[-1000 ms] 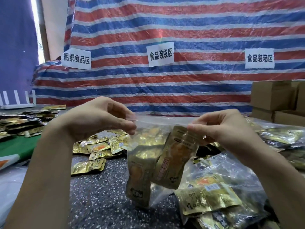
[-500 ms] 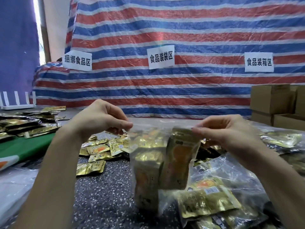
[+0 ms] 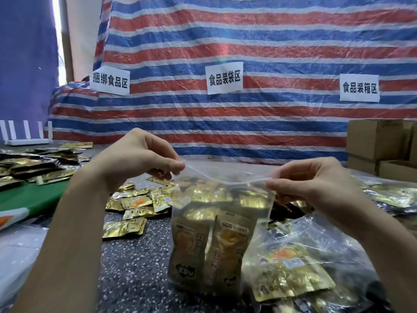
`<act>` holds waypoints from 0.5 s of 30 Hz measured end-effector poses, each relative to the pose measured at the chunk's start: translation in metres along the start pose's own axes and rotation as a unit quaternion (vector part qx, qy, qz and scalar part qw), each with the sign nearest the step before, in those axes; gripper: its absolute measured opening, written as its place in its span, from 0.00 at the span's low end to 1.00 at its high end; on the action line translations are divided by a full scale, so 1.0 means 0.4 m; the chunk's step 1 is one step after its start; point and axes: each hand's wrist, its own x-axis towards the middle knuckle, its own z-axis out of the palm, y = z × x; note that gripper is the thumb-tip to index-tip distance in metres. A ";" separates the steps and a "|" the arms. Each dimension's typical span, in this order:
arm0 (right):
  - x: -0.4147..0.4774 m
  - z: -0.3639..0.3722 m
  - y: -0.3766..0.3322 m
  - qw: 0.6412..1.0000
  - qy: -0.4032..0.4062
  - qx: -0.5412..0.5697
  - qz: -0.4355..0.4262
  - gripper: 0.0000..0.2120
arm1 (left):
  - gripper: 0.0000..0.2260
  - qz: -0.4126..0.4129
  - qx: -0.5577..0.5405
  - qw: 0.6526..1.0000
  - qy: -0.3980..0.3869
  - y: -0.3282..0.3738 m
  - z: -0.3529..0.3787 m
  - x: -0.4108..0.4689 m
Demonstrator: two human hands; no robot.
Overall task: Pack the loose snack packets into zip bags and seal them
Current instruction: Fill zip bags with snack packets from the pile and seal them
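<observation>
Clear bag-rim pinched, L hand, R hand

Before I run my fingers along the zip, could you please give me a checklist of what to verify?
1. The left hand pinches the top left corner of the zip bag: ok.
2. The right hand pinches its top right corner: ok.
3. The snack packets sit below the zip strip, none across it: ok.
4. The zip strip is stretched between the two hands: ok.
5. The zip strip is already pressed shut along its length: cannot tell.
</observation>
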 end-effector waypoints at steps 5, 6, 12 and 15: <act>0.002 -0.016 0.007 1.000 0.000 -0.014 0.025 0.09 | 0.11 0.008 0.004 1.000 0.008 -0.018 -0.006 0.002; 0.002 -0.018 0.010 0.999 -0.005 -0.008 0.031 0.09 | 0.11 0.012 0.001 1.000 0.009 -0.022 -0.006 0.004; 0.018 -0.002 0.034 0.995 -0.006 0.079 0.062 0.05 | 0.09 0.018 -0.048 0.999 0.017 -0.050 0.014 0.021; 0.020 0.011 0.038 0.993 0.006 0.091 0.076 0.06 | 0.09 0.017 -0.072 0.997 0.019 -0.060 0.030 0.027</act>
